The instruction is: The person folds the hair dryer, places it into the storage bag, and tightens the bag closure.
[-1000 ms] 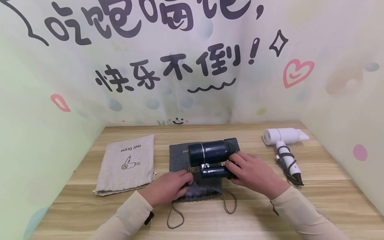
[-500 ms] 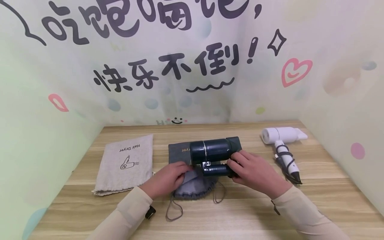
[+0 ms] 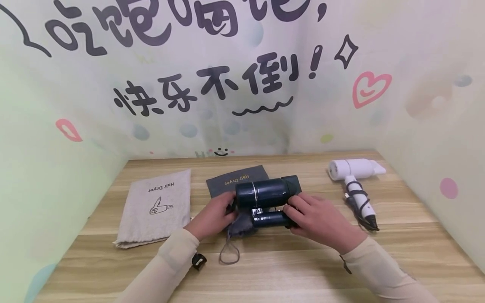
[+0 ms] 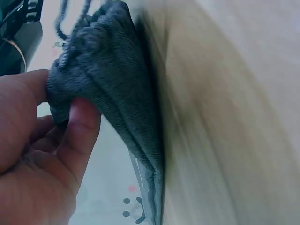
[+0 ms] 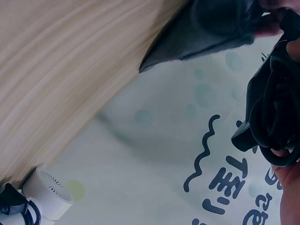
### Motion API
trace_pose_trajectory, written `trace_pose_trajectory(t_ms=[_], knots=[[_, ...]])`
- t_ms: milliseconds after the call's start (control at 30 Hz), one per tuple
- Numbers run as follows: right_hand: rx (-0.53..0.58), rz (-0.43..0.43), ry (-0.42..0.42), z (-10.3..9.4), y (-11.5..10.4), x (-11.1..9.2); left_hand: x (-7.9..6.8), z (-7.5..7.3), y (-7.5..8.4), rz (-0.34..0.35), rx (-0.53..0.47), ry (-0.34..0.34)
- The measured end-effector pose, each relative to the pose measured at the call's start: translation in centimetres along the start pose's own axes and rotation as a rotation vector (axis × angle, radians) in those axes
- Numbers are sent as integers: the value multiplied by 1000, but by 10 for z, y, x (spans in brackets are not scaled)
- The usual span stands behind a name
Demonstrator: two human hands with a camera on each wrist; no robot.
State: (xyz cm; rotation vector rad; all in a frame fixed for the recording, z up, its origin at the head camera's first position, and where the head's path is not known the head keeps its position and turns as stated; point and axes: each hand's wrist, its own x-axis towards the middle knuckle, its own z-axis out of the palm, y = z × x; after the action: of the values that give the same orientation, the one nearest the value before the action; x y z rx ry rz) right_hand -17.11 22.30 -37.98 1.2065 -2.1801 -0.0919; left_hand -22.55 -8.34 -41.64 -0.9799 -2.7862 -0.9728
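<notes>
My right hand (image 3: 322,219) grips a dark navy hair dryer (image 3: 267,191) by its nozzle end and folded handle, above the table. In the right wrist view its black cord (image 5: 262,126) is looped in a coil by the palm. Partly behind the dryer is a dark grey drawstring bag (image 3: 235,179) with gold "Hair Dryer" lettering. The left hand (image 3: 212,216) pinches the gathered mouth of this bag (image 4: 108,65) between thumb and fingers, lifting that end off the table while the far end lies on it. In the head view, the dryer hides much of the bag.
On the left lies a beige drawstring bag (image 3: 155,206) with a hair dryer drawing. A white hair dryer (image 3: 354,169), its black cord wound round the handle, lies at the right. A printed curtain wall (image 3: 212,126) stands behind the wooden table (image 3: 295,269).
My left hand has taken the grey bag's mouth and raised it, folding the near end up toward the dryer. The right hand keeps the dryer in about the same place.
</notes>
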Motion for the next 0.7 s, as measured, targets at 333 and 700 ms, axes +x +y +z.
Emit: trace_pose_trajectory(t_ms=[333, 700], knots=[[35, -1, -16, 4, -5, -1, 6, 0, 1, -14, -46, 22], [60, 47, -158, 5, -10, -2, 6, -8, 3, -20, -52, -27]])
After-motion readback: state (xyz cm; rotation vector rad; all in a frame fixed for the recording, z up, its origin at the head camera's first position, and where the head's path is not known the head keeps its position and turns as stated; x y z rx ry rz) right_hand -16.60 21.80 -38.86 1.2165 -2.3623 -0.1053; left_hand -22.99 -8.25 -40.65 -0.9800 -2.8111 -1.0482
